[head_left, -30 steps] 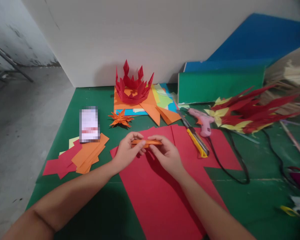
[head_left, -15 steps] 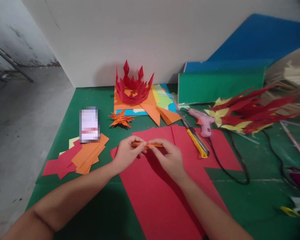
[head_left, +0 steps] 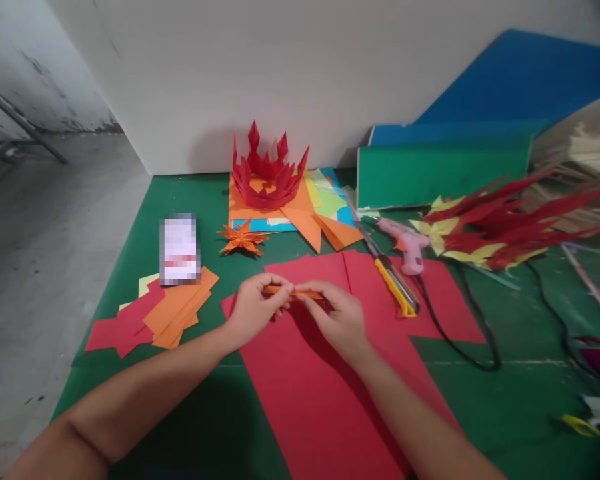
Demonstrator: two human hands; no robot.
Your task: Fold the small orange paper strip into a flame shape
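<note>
A narrow folded strip of orange paper (head_left: 306, 295) is pinched between both hands above the red paper sheets (head_left: 310, 373). My left hand (head_left: 257, 308) grips its left part with thumb and fingers. On the other side, my right hand (head_left: 339, 320) is closed on its right part; the fingertips of the two hands nearly meet. Fingers hide much of the strip. Just beyond the hands lies an orange folded-paper flower (head_left: 243, 239). Behind it a red paper crown (head_left: 267, 190) stands on a stack of coloured paper.
Orange strips (head_left: 180, 313) and red strips (head_left: 123, 333) lie at left, beside a blurred-out phone (head_left: 179, 250). Right of the hands are a yellow cutter knife (head_left: 395, 288), a pink glue gun (head_left: 405, 243) with a black cord, and red-and-yellow paper flames (head_left: 500, 227). A green board (head_left: 440, 173) stands behind.
Both hands stay in nearly the same place. The right fingers have shifted slightly along the orange strip, and its right end now tilts a little downward.
</note>
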